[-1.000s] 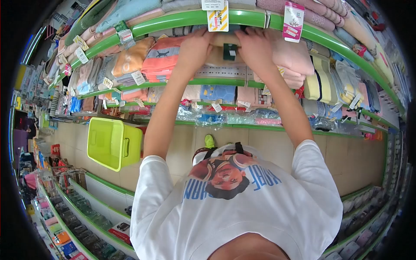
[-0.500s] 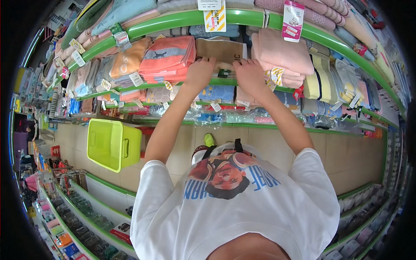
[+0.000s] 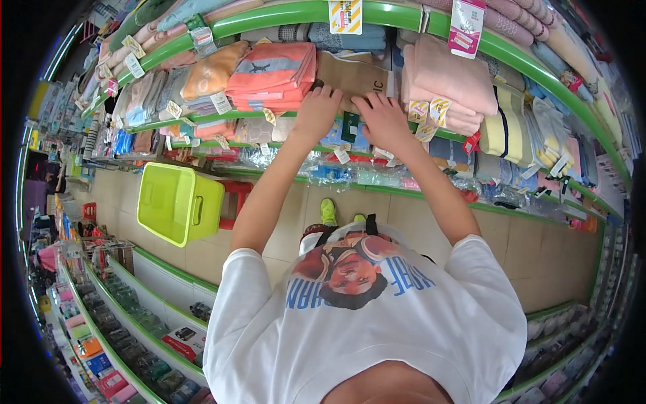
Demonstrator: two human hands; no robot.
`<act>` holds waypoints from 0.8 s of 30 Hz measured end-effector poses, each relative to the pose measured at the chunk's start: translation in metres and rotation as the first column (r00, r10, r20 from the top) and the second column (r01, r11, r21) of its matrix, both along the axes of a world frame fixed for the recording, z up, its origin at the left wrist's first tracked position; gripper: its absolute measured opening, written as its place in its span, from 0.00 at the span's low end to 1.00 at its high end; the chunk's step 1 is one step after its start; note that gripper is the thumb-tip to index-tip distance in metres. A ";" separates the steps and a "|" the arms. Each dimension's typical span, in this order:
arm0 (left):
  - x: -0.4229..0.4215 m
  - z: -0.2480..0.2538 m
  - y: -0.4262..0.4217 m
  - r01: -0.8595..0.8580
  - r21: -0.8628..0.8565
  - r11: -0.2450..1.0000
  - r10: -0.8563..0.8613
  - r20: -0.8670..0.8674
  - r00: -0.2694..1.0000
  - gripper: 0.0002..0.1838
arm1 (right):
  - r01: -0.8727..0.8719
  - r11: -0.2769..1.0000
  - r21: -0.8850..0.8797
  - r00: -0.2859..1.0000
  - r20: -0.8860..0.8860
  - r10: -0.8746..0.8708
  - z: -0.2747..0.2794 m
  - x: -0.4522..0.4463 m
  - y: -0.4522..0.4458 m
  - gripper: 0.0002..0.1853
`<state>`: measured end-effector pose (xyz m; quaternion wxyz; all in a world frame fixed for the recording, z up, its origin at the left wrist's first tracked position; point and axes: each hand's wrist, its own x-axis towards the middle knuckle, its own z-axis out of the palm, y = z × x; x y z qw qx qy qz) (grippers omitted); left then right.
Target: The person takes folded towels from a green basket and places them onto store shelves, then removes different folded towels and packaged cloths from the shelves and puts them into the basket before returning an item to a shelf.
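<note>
A white cloth T-shirt [image 3: 404, 343], loosely creased, spreads below the brown towel [image 3: 353, 71]; folds swallow part of its blue lettering. Above the brown towel curves a shelf's smooth, rounded green edging [image 3: 269, 19], cut off at the top of the view. Well below and to the left of the towel stands a lime-green plastic tub [image 3: 210, 210], box-shaped with rounded corners, partly covering a red thing [image 3: 233, 202] hard to make out. Just right of the towel is a thick, soft stack of folded pink towels [image 3: 457, 77]; just left, a squarer coral stack [image 3: 272, 71] with grey bands.

The brown towel itself lies folded on the shelf, matte, with a pale right border and dark lettering, only partly readable. The left hand [image 3: 317, 114] and right hand [image 3: 382, 121] meet its front edge, slightly apart, fingers bent over the cloth. Both thumbs are hidden, so whether either hand pinches or merely rests cannot be told. Between them, at that edge, hangs a dark green card tag [image 3: 350, 126], its print too small to read.
</note>
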<state>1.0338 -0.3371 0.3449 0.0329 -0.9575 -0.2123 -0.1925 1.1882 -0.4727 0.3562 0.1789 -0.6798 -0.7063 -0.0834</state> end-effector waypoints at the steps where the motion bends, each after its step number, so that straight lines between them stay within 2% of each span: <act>1: 0.000 0.000 -0.002 0.004 0.042 0.999 -0.004 0.012 1.000 0.17 | 0.003 1.000 0.001 1.000 -0.025 -0.003 0.002 0.000 -0.002 0.31; 4: 0.001 0.001 -0.010 -0.043 -0.030 0.999 0.043 0.010 0.999 0.17 | 0.061 0.998 0.017 0.998 -0.024 -0.060 -0.003 0.006 -0.002 0.30; 7: 0.011 -0.016 -0.005 -0.005 -0.036 0.999 0.012 0.199 0.980 0.19 | 0.124 0.992 0.035 0.992 0.025 -0.125 -0.021 0.016 0.013 0.26; 9: 0.020 -0.026 0.003 -0.072 -0.061 0.996 0.084 0.224 0.971 0.21 | 0.152 0.985 0.083 0.988 0.028 -0.155 -0.026 0.018 0.026 0.22; 11: 0.024 -0.031 0.002 -0.128 -0.102 0.987 0.146 0.192 0.971 0.26 | 0.128 0.986 0.103 0.991 0.036 -0.132 -0.030 0.017 0.027 0.22; 16: 0.002 -0.025 -0.018 -0.112 0.003 0.994 0.110 0.193 0.975 0.28 | 0.104 0.986 0.128 0.987 0.108 -0.118 -0.043 0.016 0.017 0.28; 18: -0.018 -0.016 -0.035 -0.099 0.024 0.995 0.091 0.245 0.965 0.27 | 0.101 0.994 0.046 0.991 0.079 -0.104 -0.044 0.016 0.011 0.31; 21: -0.070 -0.012 -0.082 0.058 -0.373 0.926 0.080 0.344 0.936 0.21 | 0.113 0.987 -0.112 0.993 0.039 -0.110 -0.039 0.023 0.020 0.33; 23: -0.121 -0.068 -0.104 0.170 -0.609 0.774 0.071 0.351 0.934 0.16 | 0.174 0.973 -0.152 0.985 0.014 -0.174 -0.015 0.010 0.026 0.28; 24: -0.153 -0.091 -0.122 0.164 -0.717 0.678 0.148 0.351 0.925 0.11 | 0.165 0.985 -0.042 0.986 -0.010 -0.166 -0.004 -0.004 0.028 0.25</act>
